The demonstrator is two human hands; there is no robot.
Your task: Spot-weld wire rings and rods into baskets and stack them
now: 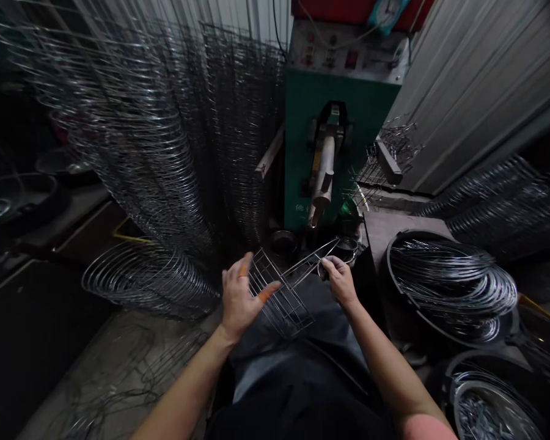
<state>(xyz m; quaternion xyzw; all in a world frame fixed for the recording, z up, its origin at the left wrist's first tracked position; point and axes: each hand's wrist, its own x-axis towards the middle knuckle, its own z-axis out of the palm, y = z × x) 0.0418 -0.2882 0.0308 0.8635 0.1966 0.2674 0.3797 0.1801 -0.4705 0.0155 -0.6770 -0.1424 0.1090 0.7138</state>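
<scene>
Green, boxy metal machine (302,153) is seen beyond the lap. Silvery rectangular wire rack (284,293) is held above the dark-clothed lap (297,366), its long arm pinched by the right hand's fingertips (338,278); its grid is met by the left hand (244,299), thumb and fingers spread.
</scene>
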